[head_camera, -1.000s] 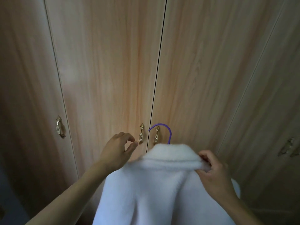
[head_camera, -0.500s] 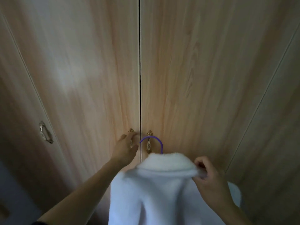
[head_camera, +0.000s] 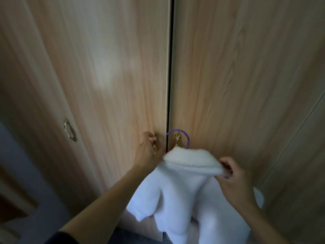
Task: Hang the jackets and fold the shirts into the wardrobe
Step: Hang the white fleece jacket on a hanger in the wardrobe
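1. Since a second ago: left hand (head_camera: 149, 152) gone from hovering short of the small ornate brass door handle (head_camera: 155, 142) to closed round it, fingers curled about the metal.
2. Dark gap between the two light wood-grain wardrobe doors (head_camera: 112, 71) now wider than half a second ago, left door edge standing slightly proud of the right one.
3. View shifted as well: seam between the doors now near the middle of the picture, further right than before.
4. Right hand (head_camera: 234, 180) unchanged in its hold, pinching the right end of the collar of the fluffy white fleece jacket (head_camera: 177, 196), fingers curled into the pile.
5. Jacket held up in front of the right-hand door, low in the view, just beside the left hand and partly covering that wrist.
6. Thick, soft, plush fabric, plain white, with a broad turned-down collar forming a rounded ridge across the top.
7. One sleeve hanging down at the left side, cuff end loose; body of the garment falling out of the bottom of the view.
8. Thin purple hanger hook (head_camera: 182, 137) rising in an arc above the collar, curving round the matching brass handle (head_camera: 177, 138) on the right door; contact between hook and handle impossible to judge.
9. Third brass handle (head_camera: 69, 129) on the door further left, well apart from both hands.
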{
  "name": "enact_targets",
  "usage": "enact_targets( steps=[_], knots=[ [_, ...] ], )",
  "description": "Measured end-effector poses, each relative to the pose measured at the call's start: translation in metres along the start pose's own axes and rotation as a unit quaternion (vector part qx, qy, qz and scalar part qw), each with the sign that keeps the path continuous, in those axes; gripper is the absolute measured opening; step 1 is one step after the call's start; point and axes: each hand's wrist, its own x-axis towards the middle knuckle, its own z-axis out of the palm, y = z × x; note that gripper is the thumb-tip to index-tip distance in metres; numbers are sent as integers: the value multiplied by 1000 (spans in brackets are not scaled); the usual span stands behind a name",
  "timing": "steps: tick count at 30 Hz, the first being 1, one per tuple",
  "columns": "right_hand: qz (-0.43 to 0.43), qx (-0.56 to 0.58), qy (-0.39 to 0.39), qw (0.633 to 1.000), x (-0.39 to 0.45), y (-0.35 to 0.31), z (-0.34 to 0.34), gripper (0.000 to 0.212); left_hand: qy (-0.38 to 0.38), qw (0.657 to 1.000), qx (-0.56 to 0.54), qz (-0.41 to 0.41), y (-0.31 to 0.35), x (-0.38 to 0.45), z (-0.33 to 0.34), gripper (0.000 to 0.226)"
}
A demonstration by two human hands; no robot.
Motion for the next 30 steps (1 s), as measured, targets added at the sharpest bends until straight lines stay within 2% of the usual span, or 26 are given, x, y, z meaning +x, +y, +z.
enact_targets(
  steps=[2,7,11,14,17,21,25,30],
  knots=[
    [2,-4,3,1000,-12,-8,0,44,8,999,-7,-39,3,-5,-5,41],
    [10,-15,15,1000,-45,-22,1,49,-8,998,11,-62,3,-26,-25,38],
    [15,-33,21,999,-75,-41,2,52,-21,997,36,-60,-1,-46,-44,47],
    [8,-54,31,998,-99,-62,4,58,-18,997,56,-43,-4,-65,-59,42],
    [-1,-78,40,996,-123,-82,4,52,-5,998,57,-27,-5,-82,-76,41],
    [-9,-79,48,996,-150,-105,4,46,-16,994,106,-34,-6,-98,-103,59],
    [-13,-79,52,995,-167,-119,2,48,-1,987,149,-59,-10,-111,-123,71],
    [-32,-56,40,997,-173,-132,1,51,44,988,145,-22,-18,-136,-146,65]
  ],
)
